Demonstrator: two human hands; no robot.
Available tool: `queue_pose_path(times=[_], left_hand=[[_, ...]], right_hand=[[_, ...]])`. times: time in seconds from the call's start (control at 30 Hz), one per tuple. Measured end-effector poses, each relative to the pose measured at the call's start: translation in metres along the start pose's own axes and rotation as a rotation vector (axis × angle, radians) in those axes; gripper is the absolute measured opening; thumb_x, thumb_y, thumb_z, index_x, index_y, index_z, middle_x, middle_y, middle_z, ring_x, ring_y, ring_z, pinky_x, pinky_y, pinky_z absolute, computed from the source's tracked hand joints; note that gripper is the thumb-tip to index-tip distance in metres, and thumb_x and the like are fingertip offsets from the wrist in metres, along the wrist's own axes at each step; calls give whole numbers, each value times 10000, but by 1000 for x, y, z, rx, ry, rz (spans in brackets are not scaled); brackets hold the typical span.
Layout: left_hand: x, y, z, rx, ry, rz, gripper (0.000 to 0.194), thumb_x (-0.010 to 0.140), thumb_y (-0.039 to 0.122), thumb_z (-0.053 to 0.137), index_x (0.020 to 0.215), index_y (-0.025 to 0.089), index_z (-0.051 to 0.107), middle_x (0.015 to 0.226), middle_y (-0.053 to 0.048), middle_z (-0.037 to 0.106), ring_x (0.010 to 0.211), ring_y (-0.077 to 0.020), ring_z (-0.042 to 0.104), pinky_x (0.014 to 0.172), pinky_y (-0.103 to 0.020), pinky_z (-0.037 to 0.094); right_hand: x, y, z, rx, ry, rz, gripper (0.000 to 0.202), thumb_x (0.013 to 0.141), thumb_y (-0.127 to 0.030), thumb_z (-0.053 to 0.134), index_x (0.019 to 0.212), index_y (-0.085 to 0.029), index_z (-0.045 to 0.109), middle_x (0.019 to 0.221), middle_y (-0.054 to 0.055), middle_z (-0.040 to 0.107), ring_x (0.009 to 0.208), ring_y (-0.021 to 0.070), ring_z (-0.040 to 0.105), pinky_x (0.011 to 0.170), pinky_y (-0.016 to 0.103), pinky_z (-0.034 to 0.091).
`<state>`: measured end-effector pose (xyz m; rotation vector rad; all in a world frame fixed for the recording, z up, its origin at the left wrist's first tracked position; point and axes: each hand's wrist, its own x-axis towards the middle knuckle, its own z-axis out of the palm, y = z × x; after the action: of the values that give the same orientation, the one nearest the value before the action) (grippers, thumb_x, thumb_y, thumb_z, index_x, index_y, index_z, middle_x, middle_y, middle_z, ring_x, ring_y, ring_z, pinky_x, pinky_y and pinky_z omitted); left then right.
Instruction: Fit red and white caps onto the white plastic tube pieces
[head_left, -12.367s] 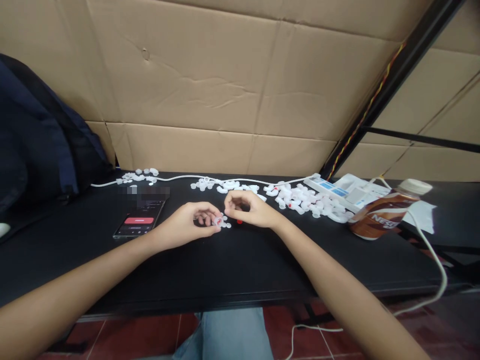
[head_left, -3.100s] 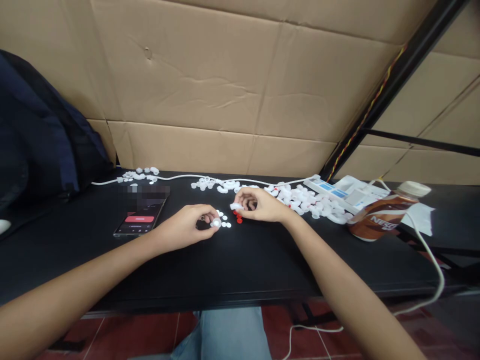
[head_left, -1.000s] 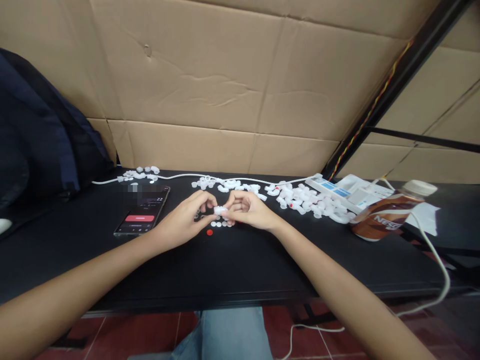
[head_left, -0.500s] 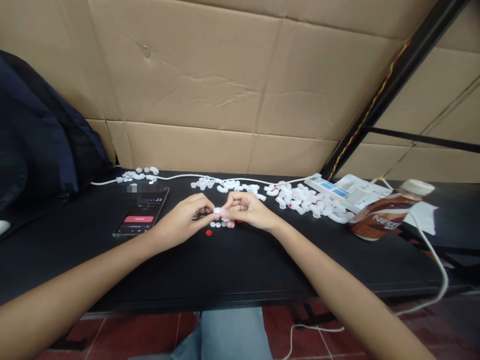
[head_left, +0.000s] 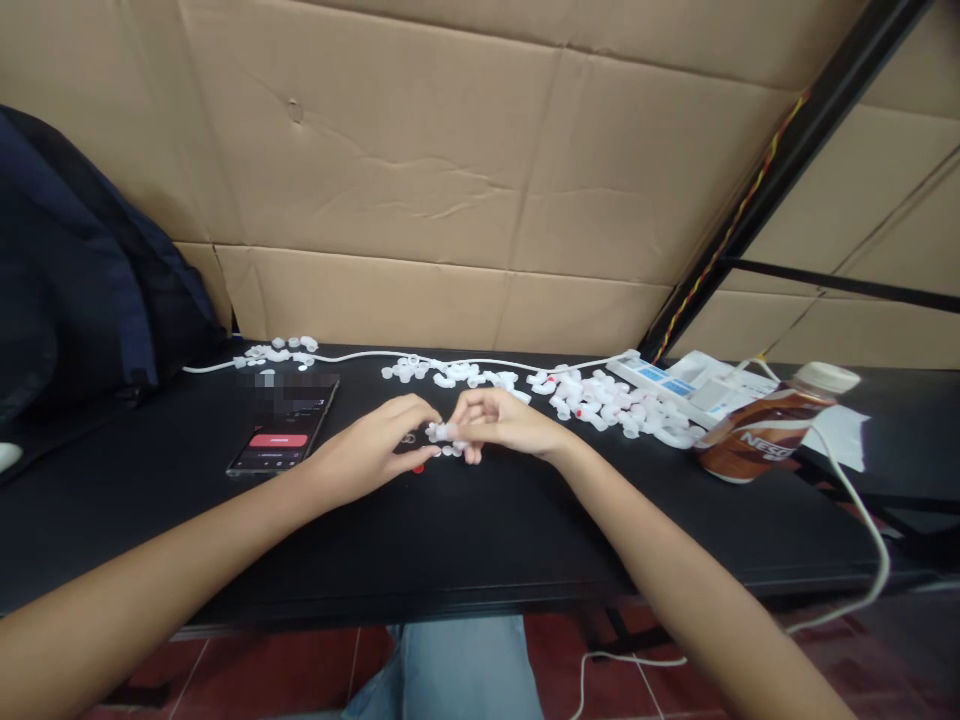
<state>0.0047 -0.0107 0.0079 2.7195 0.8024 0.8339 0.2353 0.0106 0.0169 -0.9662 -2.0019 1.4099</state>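
Note:
My right hand [head_left: 504,423] pinches a small white plastic piece [head_left: 440,432] between thumb and fingers, just over the black tabletop. Facing it, my left hand [head_left: 382,437] has its thumb and fingers apart, with the left end of that piece in the gap between them. Small translucent discs [head_left: 448,451] lie beneath the hands. A red disc [head_left: 418,469] is partly covered by my left thumb. Small rings [head_left: 409,438] show behind the left palm. The exact shape of the held piece is blurred.
Behind the hands lie white plastic pieces [head_left: 465,374], with a larger pile [head_left: 607,400] to the right and another cluster [head_left: 281,350] at back left. A phone [head_left: 283,425], a brown-labelled bottle [head_left: 765,430], a white cable [head_left: 360,354] and a dark backpack [head_left: 97,260] surround them.
My left thumb and fingers have spread away from the white plastic piece they were pinching. My right hand keeps hold of it and has shifted slightly right.

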Motion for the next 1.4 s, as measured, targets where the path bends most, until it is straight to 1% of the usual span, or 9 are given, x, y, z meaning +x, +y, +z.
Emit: queue_pose_path(times=[0.1,0.17,0.4,0.57,0.67,0.83,1.0,1.13,1.4], left_hand=[[-1,-1,0,51,13,-84,353,913,295,569,1249,224,484,1170,-67,552,961,-184,597,858,-331,490],[-1,1,-1,131,-17,-71,295,927,292,533,1213,221,514,1150,-61,567,981,-200,596,883,-356,472],[-1,6,-5,251,-60,-49,156,942,288,479,991,192,592,1028,-32,585,810,-163,573,802,-336,449],[-1,5,-5,299,-49,-17,152,939,272,478,967,186,600,1012,-27,576,771,-146,551,788,-325,429],[-2,4,-5,317,-38,-2,153,938,260,475,962,185,606,1004,-25,580,790,-146,557,795,-320,417],[-2,-2,-4,359,-66,-22,177,932,186,443,973,174,614,969,-27,600,875,-164,585,801,-325,393],[-3,-12,-3,425,-107,-76,199,916,159,450,967,168,643,960,-38,618,931,-189,590,806,-339,377],[-3,-14,-2,410,-129,-85,189,923,210,481,976,190,662,983,-30,635,942,-188,595,816,-338,371],[-1,-14,-3,394,-175,-116,193,926,181,476,969,199,664,971,-17,674,932,-192,618,822,-343,369]], right_hand=[[-3,7,-19,-536,433,-116,172,799,-307,625,885,-190,531,652,1,590,563,131,565,562,273,450],[-8,12,-38,-852,609,-85,162,804,-279,578,931,-193,526,658,9,569,565,146,533,560,285,401],[-36,27,-100,-1201,946,374,236,792,-290,535,982,-152,549,749,97,625,683,227,575,572,300,321],[-43,34,-108,-1283,894,600,182,814,-264,483,895,-139,588,845,153,671,764,260,614,564,308,300],[-40,33,-103,-1383,901,597,184,820,-264,474,890,-147,597,870,148,685,750,257,626,561,303,285],[-29,31,-89,-1503,893,282,163,840,-301,479,834,-178,587,846,86,691,674,202,609,575,293,286],[-16,32,-68,-1382,743,-1,137,841,-289,483,800,-195,575,823,53,666,645,178,583,589,290,334],[-5,30,-50,-1255,542,-199,141,862,-253,477,905,-195,598,914,69,634,789,196,600,716,307,430],[14,35,-34,-1257,434,-276,306,919,-265,455,1184,-204,595,1165,101,591,1077,249,555,921,404,427]])
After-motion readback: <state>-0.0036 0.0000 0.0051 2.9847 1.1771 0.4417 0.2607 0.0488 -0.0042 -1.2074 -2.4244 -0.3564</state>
